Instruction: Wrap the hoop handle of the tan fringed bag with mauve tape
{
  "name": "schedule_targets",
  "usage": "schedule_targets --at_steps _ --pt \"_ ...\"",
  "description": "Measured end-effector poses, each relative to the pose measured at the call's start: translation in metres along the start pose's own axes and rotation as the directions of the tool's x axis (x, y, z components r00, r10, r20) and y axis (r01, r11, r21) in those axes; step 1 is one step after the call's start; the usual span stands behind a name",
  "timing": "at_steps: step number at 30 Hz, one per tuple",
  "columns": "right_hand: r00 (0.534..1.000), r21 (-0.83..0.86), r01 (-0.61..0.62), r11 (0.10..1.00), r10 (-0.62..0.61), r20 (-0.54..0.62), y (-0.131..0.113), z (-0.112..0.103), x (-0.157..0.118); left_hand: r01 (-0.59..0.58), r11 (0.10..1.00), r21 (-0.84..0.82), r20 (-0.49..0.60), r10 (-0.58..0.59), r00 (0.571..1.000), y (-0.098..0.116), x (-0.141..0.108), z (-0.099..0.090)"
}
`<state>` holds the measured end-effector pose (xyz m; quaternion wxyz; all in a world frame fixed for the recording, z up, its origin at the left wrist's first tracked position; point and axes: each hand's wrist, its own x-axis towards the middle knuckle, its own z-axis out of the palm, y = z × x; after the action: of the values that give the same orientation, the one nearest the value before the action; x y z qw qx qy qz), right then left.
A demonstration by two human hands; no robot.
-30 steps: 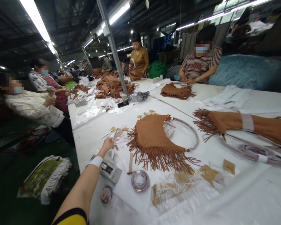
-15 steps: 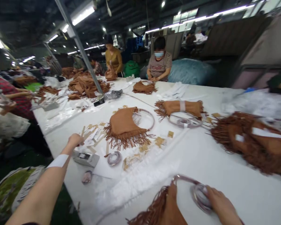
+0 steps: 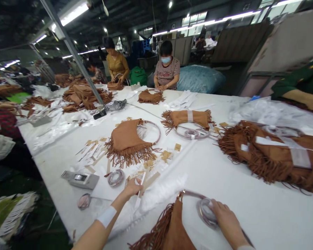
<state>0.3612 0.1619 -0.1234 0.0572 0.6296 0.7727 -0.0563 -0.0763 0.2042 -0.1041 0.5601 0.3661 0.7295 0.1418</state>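
Observation:
My left hand (image 3: pixel 132 187) is closed on paper strips (image 3: pixel 141 194), a white one with a tan one beside it, above the plastic-covered table. A white band circles my left forearm. At the lower right, my right hand (image 3: pixel 225 217) has its fingers round the edge of a coiled mauve strap (image 3: pixel 205 212). That coil hangs on the handle of a brown fringed bag (image 3: pixel 176 229), which runs out of view at the bottom. Farther up lies a second fringed bag (image 3: pixel 129 137) with its looped handle. Another strap coil (image 3: pixel 115 178) rests left of my left hand.
A grey tape dispenser (image 3: pixel 80 180) stands near the left table edge, by a small round coil (image 3: pixel 83 201). Tan tags (image 3: pixel 166 155) lie mid-table. More bags (image 3: pixel 273 156) are stacked at right, with clear plastic (image 3: pixel 266 113) behind. Co-workers stand around the far sides.
My left hand has moved right and nearer, from beside the tape dispenser, bringing the paper strips. My right hand stays at the coiled strap. The whole view has shifted.

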Motion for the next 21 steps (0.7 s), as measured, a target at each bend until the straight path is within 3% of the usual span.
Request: schedule_targets --at_steps 6,13,18,21 --pt "1.000 0.005 -0.009 1.000 0.009 -0.011 0.009 0.021 0.002 0.003 0.994 -0.106 0.127 0.011 0.992 0.011 0.016 -0.006" --pt "1.000 0.064 -0.016 0.998 0.015 0.024 0.011 0.018 0.002 -0.057 0.997 -0.044 0.080 0.060 0.995 -0.002 0.012 -0.044" --pt "0.999 0.070 -0.006 0.998 0.003 0.051 0.008 0.010 0.003 -0.089 0.987 0.137 -0.063 0.098 0.993 -0.006 0.007 -0.064" --pt "0.999 0.071 0.000 0.997 -0.004 0.054 0.006 0.006 0.004 -0.168 0.911 0.377 -0.227 0.267 0.937 0.003 0.008 -0.058"
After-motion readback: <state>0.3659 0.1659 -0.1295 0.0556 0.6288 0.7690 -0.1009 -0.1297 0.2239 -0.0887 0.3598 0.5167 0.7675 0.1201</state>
